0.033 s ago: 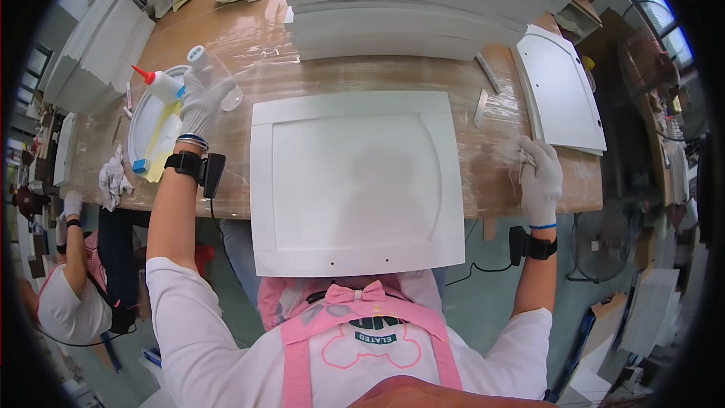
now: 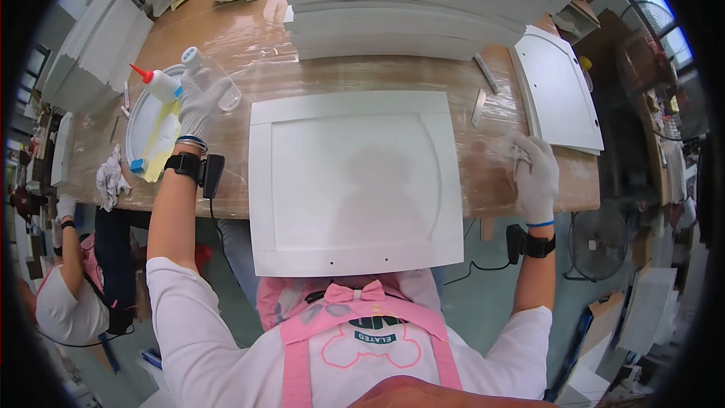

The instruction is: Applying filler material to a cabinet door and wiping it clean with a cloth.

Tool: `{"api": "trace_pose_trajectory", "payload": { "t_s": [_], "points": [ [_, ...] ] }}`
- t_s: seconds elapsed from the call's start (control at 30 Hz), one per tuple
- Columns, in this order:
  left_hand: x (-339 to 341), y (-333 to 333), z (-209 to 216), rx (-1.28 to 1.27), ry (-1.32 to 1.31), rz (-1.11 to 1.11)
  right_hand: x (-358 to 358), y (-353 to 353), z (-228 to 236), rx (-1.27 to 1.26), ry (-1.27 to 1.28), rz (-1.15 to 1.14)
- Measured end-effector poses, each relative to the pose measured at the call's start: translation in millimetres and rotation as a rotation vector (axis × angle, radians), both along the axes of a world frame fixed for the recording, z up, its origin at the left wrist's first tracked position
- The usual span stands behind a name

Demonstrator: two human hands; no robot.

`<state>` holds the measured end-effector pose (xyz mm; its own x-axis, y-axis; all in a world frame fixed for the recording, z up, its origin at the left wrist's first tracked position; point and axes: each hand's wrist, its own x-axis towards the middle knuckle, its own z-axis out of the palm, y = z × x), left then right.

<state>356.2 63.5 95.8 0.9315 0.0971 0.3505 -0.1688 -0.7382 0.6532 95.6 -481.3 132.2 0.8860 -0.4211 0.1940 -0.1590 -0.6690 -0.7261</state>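
White panel (image 2: 355,181) lies between — left hand (image 2: 201,98) clasping bottle (image 2: 231,94), right hand (image 2: 537,174) pinching cloth (image 2: 508,148).

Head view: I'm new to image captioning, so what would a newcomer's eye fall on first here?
First, probably the large white panel with a curved recess, front and centre, jutting past the near edge of the brown table. Behind it rises a tall stack of white panels. At left, the squeeze bottle's red tip stands out beside the gloved left hand.
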Motion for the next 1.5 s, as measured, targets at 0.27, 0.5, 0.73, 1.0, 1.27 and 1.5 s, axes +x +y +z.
{"api": "trace_pose_trajectory", "payload": {
  "t_s": [0.27,0.5,0.73,1.0,1.27,1.5],
  "points": [
    [-109,-7,4,-0.1,0.16,-0.073,79,41,-4,-0.633,-0.05,0.215],
    [-238,-27,-44,0.382,0.252,-0.229,135,104,-22,-0.457,0.243,0.338],
    [-239,-28,-61,0.274,0.187,-0.266,181,272,-34,-0.652,0.161,0.631],
    [-249,-20,-67,0.146,0.074,-0.23,202,255,-52,-0.397,0.181,0.594],
    [-243,-15,-63,0.08,0.074,-0.281,220,384,-45,-0.554,0.195,0.614],
    [-245,-16,-65,0.089,0.043,-0.241,170,401,-42,-0.608,0.317,0.862]
  ]
}}
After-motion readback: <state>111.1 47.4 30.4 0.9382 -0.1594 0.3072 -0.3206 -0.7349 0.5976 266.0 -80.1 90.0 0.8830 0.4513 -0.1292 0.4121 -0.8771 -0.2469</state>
